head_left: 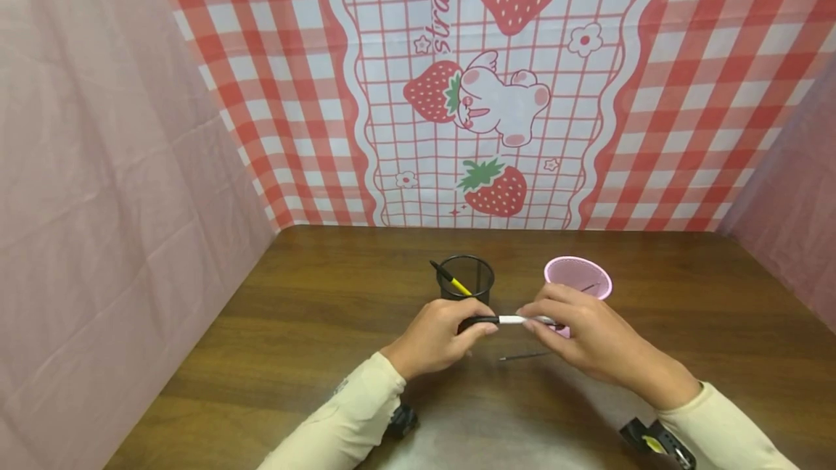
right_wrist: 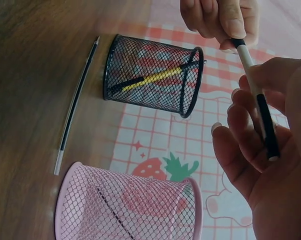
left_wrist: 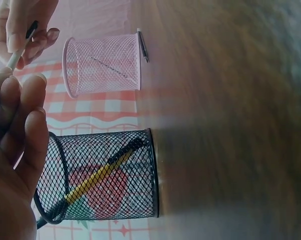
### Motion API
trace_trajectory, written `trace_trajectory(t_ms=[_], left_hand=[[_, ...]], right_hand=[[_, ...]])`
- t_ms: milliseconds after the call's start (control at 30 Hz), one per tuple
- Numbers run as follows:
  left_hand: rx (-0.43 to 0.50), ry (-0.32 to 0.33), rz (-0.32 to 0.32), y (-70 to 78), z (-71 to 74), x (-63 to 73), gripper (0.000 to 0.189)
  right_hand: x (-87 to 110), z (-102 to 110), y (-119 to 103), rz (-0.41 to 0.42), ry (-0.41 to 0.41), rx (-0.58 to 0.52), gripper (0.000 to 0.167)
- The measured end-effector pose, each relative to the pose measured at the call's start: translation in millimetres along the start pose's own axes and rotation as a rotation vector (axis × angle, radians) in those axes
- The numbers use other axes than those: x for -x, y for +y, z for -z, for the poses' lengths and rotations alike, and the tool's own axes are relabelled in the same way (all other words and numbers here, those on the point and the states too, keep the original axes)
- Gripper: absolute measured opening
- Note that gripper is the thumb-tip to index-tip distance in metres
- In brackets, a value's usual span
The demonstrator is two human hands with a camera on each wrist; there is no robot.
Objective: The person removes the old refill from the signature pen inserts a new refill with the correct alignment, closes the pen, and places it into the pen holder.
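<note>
Both hands meet at a black-and-white pen (head_left: 511, 319) held level above the table. Thumb and fingers of the left hand (head_left: 437, 336) pinch its black end. On the white barrel, the thumb and fingers of the right hand (head_left: 588, 336) keep their grip; the right wrist view shows a black section with a pale tip lying over that palm. Below the hands, a thin pen refill (right_wrist: 76, 107) lies on the table, partly hidden by the right hand in the head view. Beyond the left hand stands a black mesh cup (head_left: 482, 270); a pink mesh cup (head_left: 564, 265) stands beyond the right.
A yellow-and-black pen (head_left: 460, 286) leans inside the black cup. Inside the pink cup rests a thin dark refill (left_wrist: 108, 67). The brown wooden table (head_left: 248, 354) meets a strawberry-print cloth (head_left: 307, 107) at the back, with pink cloth on both sides.
</note>
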State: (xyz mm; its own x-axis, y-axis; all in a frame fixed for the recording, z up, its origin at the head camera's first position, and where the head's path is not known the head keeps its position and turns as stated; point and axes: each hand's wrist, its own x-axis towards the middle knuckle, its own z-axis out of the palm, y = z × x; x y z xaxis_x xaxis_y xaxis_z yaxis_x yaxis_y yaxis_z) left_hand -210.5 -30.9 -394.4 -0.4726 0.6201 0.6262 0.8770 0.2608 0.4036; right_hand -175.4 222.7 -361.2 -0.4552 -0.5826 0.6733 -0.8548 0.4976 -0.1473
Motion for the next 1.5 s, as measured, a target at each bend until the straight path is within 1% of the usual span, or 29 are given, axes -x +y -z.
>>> trace_trajectory(t_ms=[33, 67, 200, 267, 367, 533, 667, 933, 1100, 1200, 1300, 1500], left_hand=[[0.009, 0.002, 0.003, 0.1, -0.4, 0.0, 0.011], [0.023, 0.004, 0.006, 0.3, -0.7, 0.0, 0.011], [0.077, 0.016, 0.007, 0.9, -1.6, 0.2, 0.01], [0.099, 0.023, 0.002, 0.9, -1.8, 0.0, 0.009], [0.11, 0.035, -0.011, 0.6, -1.8, -0.8, 0.009], [0.106, 0.05, -0.043, 0.6, -1.5, -1.5, 0.011], [0.117, 0.05, -0.043, 0.6, -2.0, -1.5, 0.011], [0.146, 0.063, -0.013, 0.7, -2.6, -1.1, 0.01], [0.16, 0.063, 0.009, 1.0, -3.1, -1.9, 0.01], [0.173, 0.059, 0.028, 1.2, -2.9, -1.7, 0.01], [0.202, 0.062, 0.056, 1.3, -2.8, -0.6, 0.01], [0.269, 0.103, 0.114, -0.1, -3.5, 0.8, 0.009]], right_hand=[[0.1, 0, 0, -0.008, -0.004, -0.012, 0.01], [0.2, 0, 0, -0.013, -0.007, -0.019, 0.01], [0.3, 0, -1, -0.045, -0.017, -0.071, 0.029], [0.3, 0, -2, -0.057, -0.018, -0.095, 0.033], [0.1, 0, -2, -0.067, -0.017, -0.128, 0.032], [-0.3, -1, -3, -0.078, -0.019, -0.147, 0.025], [-0.2, -2, -4, -0.106, -0.027, -0.163, 0.023], [0.8, -1, -5, -0.179, -0.049, -0.2, 0.023], [2.9, 5, -3, -0.206, -0.044, -0.219, 0.03], [3.9, 9, -1, -0.207, -0.041, -0.219, 0.034], [4.6, 11, 1, -0.206, -0.044, -0.196, 0.035], [4.8, 11, 5, -0.186, -0.038, -0.192, 0.036]])
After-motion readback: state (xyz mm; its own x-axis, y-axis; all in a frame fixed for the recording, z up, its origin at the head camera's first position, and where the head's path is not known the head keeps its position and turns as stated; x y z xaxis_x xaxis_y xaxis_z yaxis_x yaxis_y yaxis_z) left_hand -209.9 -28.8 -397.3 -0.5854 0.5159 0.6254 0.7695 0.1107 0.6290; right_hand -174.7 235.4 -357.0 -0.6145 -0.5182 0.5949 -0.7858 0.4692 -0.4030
